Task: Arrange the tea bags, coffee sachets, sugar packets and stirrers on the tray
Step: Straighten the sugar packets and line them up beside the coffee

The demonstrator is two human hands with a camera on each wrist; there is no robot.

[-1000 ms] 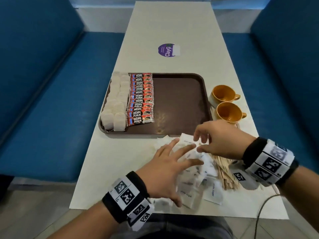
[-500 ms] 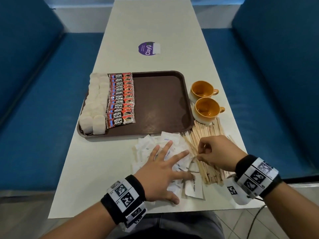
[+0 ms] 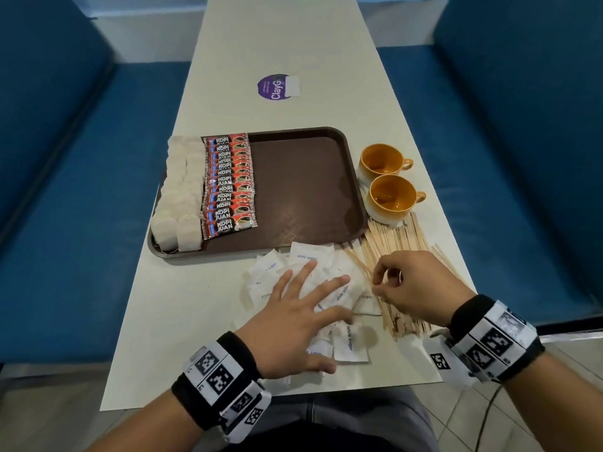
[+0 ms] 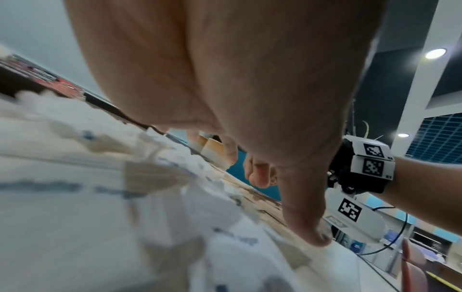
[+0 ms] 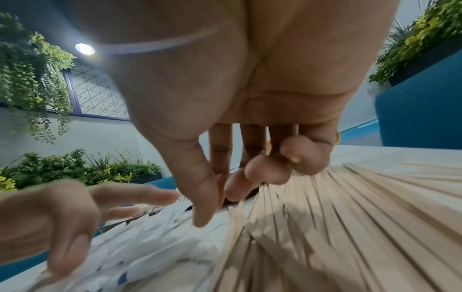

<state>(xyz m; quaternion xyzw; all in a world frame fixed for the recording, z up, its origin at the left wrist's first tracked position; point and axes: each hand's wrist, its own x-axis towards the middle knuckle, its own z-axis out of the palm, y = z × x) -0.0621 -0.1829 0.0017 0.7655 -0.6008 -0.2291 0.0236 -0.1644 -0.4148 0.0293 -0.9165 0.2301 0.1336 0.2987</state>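
Tea bags (image 3: 177, 194): two rows at the tray's (image 3: 303, 190) left edge
Coffee sachets (image 3: 228, 185): one column just beside them
Left hand (image 3: 293, 318): fingers (image 3: 332, 283) spread flat on the sugar packets (image 3: 350, 345), on the desk (image 3: 280, 44)
Right hand (image 3: 414, 285): fingers curled, thumb and forefinger pinching at the stirrers (image 3: 396, 238) beside the cups (image 3: 388, 197)

Right hand (image 5: 250, 118) curled over fanned stirrers (image 5: 350, 227) — sugar packets (image 5: 155, 247) alongside.
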